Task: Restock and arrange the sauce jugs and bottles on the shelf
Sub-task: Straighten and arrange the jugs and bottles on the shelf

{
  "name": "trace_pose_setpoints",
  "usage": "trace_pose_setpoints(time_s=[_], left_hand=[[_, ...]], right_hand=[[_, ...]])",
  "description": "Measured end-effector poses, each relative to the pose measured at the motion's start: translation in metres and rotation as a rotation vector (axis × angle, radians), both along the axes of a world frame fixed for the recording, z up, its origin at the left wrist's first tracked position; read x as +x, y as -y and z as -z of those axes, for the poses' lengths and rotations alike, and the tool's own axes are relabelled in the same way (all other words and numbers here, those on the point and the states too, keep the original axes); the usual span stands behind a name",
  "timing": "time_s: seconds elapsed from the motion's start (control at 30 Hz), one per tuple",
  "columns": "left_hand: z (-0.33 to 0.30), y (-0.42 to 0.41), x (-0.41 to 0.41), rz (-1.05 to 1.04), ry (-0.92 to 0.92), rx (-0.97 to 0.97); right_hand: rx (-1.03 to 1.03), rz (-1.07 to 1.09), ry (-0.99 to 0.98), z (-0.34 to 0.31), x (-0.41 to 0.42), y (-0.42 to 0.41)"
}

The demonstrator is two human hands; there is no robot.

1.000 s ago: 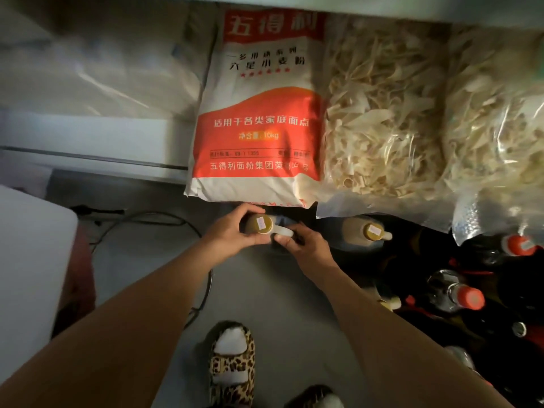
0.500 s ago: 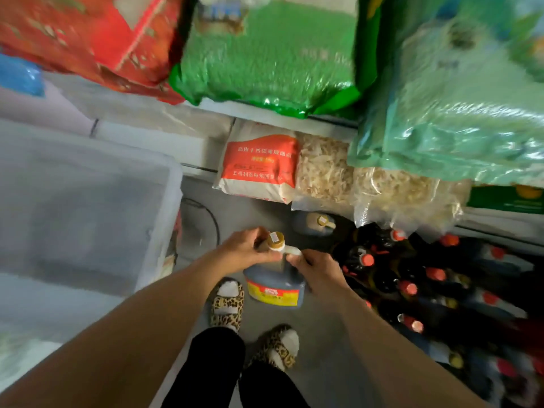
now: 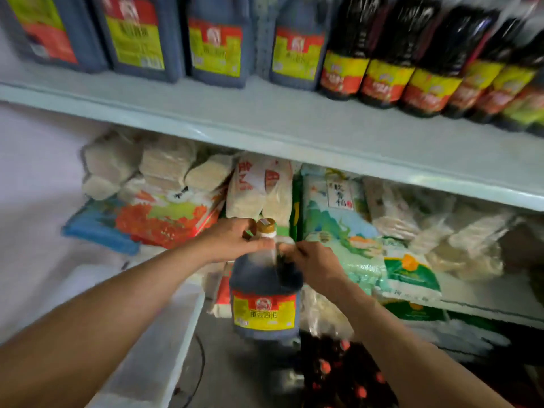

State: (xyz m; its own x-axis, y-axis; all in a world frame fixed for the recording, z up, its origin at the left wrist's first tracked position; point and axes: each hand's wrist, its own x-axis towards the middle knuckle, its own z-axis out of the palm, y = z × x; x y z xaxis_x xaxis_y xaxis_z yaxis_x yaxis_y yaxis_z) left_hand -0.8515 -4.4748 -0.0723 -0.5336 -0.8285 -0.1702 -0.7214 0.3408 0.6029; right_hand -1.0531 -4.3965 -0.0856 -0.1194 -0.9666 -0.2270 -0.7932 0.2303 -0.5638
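Note:
A dark sauce jug (image 3: 265, 298) with a gold cap and a red-and-yellow label hangs in the air in front of the shelves. My left hand (image 3: 235, 240) grips its neck just under the cap. My right hand (image 3: 312, 260) grips the handle on the jug's right side. Above, the top shelf (image 3: 265, 119) carries a row of matching jugs (image 3: 215, 42) on the left and dark sauce bottles (image 3: 388, 54) on the right.
Bags of rice and noodles (image 3: 338, 219) fill the middle shelf behind the jug. Red-capped bottles (image 3: 338, 375) stand on the floor at lower right. A white bin (image 3: 153, 343) sits at lower left, with a cable on the floor beside it.
Both hands have lifted the jug from the floor up to middle-shelf height. The view has swung upward, bringing the upper shelf with its jugs and bottles into sight.

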Motion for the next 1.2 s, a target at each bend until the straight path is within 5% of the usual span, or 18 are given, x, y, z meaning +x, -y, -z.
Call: trace_pose_setpoints(time_s=[0.2, 0.43, 0.83, 1.0, 1.2], left_hand=[[-0.164, 0.044, 0.021, 0.001, 0.000, -0.325], [-0.285, 0.113, 0.050, -0.037, -0.243, -0.303], [-0.270, 0.220, 0.075, -0.147, -0.209, -0.514], [-0.273, 0.237, 0.077, -0.089, -0.174, -0.494], [-0.270, 0.236, 0.086, 0.010, 0.029, -0.501]], right_hand=[[-0.308, 0.054, -0.027, -0.153, 0.025, 0.050], [-0.489, 0.159, 0.279, -0.270, 0.060, 0.129], [-0.540, 0.202, 0.165, -0.273, 0.108, 0.261], [-0.444, -0.046, 0.191, -0.245, 0.081, 0.269], [-0.474, -0.082, 0.045, -0.227, 0.070, 0.276]])
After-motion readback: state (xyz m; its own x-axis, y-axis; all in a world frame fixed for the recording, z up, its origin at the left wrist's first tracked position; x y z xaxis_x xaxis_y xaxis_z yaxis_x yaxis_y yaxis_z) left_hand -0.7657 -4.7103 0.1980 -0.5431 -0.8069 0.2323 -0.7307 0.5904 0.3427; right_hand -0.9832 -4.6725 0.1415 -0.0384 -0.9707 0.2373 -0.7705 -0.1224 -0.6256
